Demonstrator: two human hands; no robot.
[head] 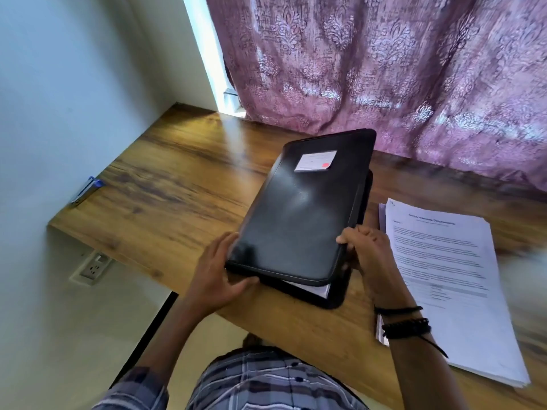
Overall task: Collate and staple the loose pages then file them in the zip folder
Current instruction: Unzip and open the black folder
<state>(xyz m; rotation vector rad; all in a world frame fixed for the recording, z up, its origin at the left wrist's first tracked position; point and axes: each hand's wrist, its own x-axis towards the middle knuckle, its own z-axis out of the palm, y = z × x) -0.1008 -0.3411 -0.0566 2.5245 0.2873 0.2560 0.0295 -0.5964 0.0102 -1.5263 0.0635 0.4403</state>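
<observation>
A black zip folder (302, 211) with a white label lies on the wooden desk (165, 184), its cover partly lifted so white pages show at the near edge. My right hand (365, 253) grips the cover's near right corner, thumb on top. At the folder's near left corner my left hand (219, 270) rests with its fingers spread against the edge. A stack of printed loose pages (450, 276) lies on the desk just right of the folder. A blue and silver stapler (85, 192) sits at the desk's far left edge.
A patterned purple curtain (384, 69) hangs behind the desk. A pale wall (59, 84) borders the desk on the left, with a power socket (93, 267) below the desktop. Bare wood lies between the stapler and the folder.
</observation>
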